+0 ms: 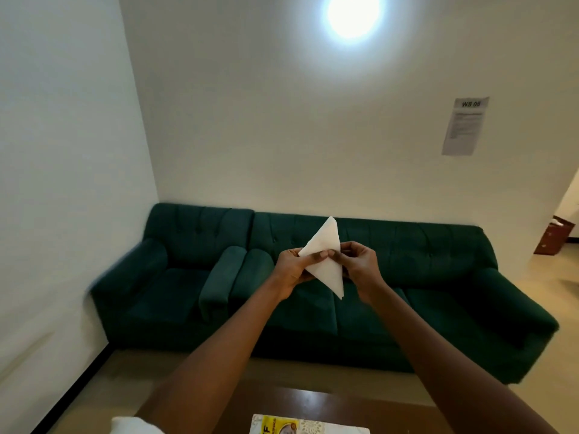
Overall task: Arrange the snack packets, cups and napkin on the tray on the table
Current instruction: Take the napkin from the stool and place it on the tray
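napkin (324,261): folded triangle, long axis near-vertical | left hand (293,267) and right hand (360,261): fingers pinched on its middle | tray (310,426): directly below napkin

White napkin (324,261) folded triangular, held midair, point up.

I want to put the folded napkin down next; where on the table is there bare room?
Little of the table shows. A bare brown strip lies beyond the tray, between the two forearms. The tray's near-left already holds a yellow packet; its patterned right part looks free. Both hands, left and right, hold the napkin up high.
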Demonstrator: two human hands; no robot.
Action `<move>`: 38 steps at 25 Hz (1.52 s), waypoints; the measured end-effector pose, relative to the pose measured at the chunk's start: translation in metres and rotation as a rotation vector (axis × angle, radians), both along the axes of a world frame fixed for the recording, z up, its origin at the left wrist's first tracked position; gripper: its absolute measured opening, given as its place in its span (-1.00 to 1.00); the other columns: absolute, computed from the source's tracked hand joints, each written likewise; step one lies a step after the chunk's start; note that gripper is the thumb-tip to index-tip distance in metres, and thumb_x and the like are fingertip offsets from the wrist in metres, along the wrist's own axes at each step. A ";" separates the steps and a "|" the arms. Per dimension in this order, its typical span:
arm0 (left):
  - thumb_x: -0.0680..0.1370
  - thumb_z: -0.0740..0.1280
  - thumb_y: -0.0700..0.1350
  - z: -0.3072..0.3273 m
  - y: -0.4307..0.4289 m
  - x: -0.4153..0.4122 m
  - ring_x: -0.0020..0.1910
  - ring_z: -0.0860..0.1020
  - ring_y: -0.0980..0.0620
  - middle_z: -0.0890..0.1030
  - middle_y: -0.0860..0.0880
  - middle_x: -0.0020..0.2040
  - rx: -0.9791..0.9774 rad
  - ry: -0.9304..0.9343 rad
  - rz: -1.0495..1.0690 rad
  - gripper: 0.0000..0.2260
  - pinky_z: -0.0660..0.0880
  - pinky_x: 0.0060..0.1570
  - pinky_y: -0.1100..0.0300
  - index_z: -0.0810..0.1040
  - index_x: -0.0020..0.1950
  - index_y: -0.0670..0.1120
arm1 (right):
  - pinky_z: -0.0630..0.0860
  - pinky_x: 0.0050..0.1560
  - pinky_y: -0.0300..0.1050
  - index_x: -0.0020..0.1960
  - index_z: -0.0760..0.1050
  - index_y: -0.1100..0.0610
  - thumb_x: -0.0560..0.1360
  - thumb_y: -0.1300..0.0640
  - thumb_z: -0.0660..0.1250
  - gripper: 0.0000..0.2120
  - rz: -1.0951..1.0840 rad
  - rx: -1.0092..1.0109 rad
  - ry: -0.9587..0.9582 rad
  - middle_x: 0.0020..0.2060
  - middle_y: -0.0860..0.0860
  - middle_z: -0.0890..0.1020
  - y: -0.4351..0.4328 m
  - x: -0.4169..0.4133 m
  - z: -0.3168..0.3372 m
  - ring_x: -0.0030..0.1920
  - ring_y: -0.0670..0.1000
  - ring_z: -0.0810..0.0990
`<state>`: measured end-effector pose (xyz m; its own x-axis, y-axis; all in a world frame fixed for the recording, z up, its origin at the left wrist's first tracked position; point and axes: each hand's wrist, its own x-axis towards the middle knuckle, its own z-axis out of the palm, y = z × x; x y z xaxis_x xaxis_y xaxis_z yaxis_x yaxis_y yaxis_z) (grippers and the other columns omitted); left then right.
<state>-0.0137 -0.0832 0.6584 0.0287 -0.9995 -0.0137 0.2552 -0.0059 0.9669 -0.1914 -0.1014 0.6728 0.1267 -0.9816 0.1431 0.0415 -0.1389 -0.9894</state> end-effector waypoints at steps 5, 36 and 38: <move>0.47 0.58 -0.18 0.009 -0.008 -0.023 0.18 0.70 -0.16 0.72 -0.20 0.16 -0.005 -0.038 -0.001 -0.60 0.70 0.02 -0.05 0.63 0.25 -0.29 | 0.68 -0.26 -0.12 0.12 0.62 0.27 0.47 0.15 0.58 -0.70 -0.035 -0.009 -0.050 -0.02 0.11 0.75 -0.007 -0.027 0.000 -0.04 0.08 0.77; 0.53 0.48 -0.27 -0.555 0.090 -0.125 -0.17 0.63 -0.09 0.69 -0.23 -0.09 0.877 -0.374 -0.002 -0.81 0.65 -0.14 0.00 0.66 0.13 -0.27 | 0.60 0.29 0.16 0.32 0.59 0.33 0.62 0.21 0.40 -0.69 -0.322 0.839 0.473 0.24 0.25 0.66 0.046 -0.131 -0.584 0.24 0.25 0.65; 0.54 0.48 -0.26 -0.587 0.108 -0.128 -0.15 0.64 -0.07 0.71 -0.21 -0.06 0.917 -0.377 -0.022 -0.84 0.63 -0.16 0.05 0.66 0.10 -0.24 | 0.59 0.27 0.05 0.30 0.61 0.30 0.63 0.20 0.39 -0.71 -0.357 0.840 0.520 0.21 0.23 0.68 0.049 -0.124 -0.618 0.23 0.22 0.65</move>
<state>-0.1416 0.0251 0.0715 0.1722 -0.6066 -0.7761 -0.0775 -0.7938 0.6032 -0.3152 -0.0525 0.0544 -0.3392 -0.7325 -0.5902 -0.3242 0.6800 -0.6576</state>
